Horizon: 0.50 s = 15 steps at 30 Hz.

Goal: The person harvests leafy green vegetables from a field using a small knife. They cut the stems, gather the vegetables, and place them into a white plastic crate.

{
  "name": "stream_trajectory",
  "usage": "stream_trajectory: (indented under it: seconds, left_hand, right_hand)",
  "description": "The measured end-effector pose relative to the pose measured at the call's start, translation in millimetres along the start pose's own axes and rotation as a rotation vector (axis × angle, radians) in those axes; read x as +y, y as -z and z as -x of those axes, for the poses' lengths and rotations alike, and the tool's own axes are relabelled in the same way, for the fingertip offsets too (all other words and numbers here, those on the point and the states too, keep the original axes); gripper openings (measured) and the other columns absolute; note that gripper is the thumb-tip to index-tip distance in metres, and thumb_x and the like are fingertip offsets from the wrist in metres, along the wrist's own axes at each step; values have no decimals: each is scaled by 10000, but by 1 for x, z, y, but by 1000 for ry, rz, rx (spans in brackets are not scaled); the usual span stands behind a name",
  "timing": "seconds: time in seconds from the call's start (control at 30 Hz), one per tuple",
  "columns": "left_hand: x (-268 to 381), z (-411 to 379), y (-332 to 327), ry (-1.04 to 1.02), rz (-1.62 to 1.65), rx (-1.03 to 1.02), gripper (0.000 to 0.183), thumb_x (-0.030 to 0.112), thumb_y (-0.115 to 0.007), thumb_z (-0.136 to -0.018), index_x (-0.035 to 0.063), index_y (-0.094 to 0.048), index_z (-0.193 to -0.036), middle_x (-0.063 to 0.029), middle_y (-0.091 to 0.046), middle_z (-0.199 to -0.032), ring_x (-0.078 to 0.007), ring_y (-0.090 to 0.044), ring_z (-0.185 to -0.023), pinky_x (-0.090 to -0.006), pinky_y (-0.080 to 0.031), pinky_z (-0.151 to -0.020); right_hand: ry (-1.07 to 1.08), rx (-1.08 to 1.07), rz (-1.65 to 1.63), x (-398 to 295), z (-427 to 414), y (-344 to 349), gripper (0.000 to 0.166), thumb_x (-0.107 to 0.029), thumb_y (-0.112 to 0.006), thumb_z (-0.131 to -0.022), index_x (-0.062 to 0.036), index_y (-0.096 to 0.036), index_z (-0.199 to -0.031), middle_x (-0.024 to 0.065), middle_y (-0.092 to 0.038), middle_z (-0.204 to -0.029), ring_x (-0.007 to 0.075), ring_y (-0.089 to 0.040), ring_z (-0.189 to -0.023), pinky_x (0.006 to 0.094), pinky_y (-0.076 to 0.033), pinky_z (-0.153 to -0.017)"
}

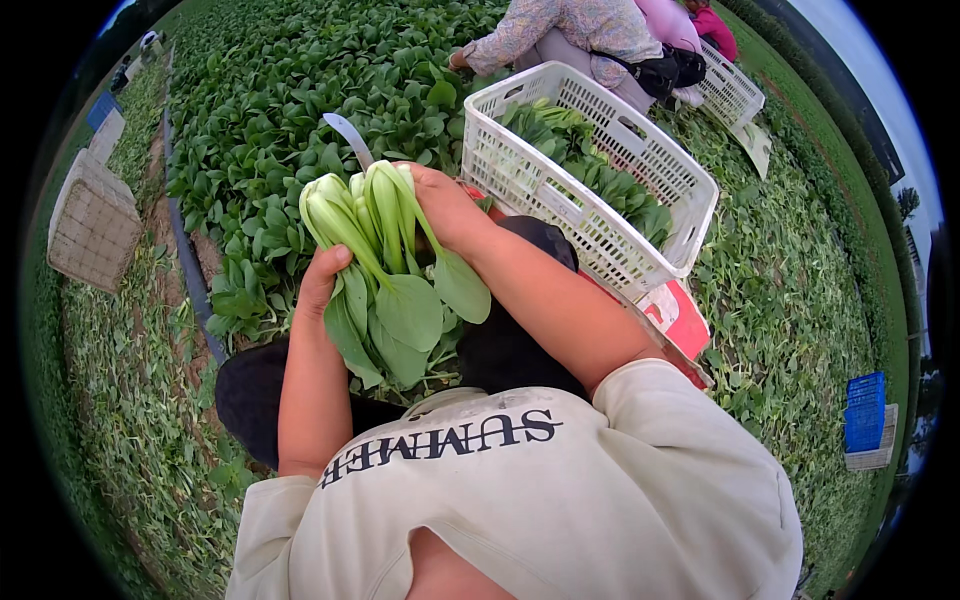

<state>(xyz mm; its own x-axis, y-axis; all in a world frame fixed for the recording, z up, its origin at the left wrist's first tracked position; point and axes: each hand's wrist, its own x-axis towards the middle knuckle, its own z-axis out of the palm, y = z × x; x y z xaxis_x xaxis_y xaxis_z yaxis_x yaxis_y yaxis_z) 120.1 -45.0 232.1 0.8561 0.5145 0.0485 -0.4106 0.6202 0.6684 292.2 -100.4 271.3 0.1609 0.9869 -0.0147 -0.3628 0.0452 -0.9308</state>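
Several heads of bok choy point(367, 217) are bunched between my two hands, pale stem bases up and green leaves hanging toward me. My left hand point(325, 274) grips the bunch from its left side, with the thumb across the stems. On the right side, my right hand point(433, 202) wraps around the stems. A curved knife blade point(349, 139) sticks up behind the bunch, close to my right hand; its handle is hidden. Beyond my hands grows a dense bed of uncut bok choy point(300, 112).
A white plastic crate point(592, 217) holding greens stands to the right, with red-and-white sheeting point(679, 319) by its near corner. Past it a co-worker point(577, 37) crouches. A dark hose point(184, 255) runs along the left. Farther off are a pale crate point(94, 217) and a blue crate point(865, 412).
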Motion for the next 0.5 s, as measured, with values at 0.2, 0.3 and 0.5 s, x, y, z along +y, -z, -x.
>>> stream_trajectory:
  seconds: [0.2, 0.3, 0.5]
  left_hand:
    - [42, -61, 0, -178, -441, 276, 652, 275, -703, -824, -9, -453, -1354, -157, -595, -1241, -264, -614, -1096, -388, -513, -939]
    - [40, -97, -17, -272, -700, 405, 585, 270, -689, -858, -2, -483, -1333, -130, -598, -1238, -233, -613, -1087, -363, -506, -923]
    - [21, -167, -24, -194, -492, 255, 554, 368, -637, -901, 5, -522, -1303, -102, -593, -1250, -198, -601, -1087, -340, -467, -949]
  right_hand:
    - [241, -166, 71, -24, -21, 31, 745, -356, -617, -934, -11, -234, -1472, 191, -430, -1407, 267, -447, -1294, 376, -392, -1035]
    - [557, 77, 679, 0, -44, 23, 1131, -359, -837, -696, 29, -133, -1491, 276, -364, -1436, 378, -391, -1339, 404, -325, -1109]
    - [591, 417, 730, -4, -60, 59, 1075, -290, -803, -700, 15, -135, -1484, 277, -389, -1383, 417, -416, -1289, 430, -369, -1071]
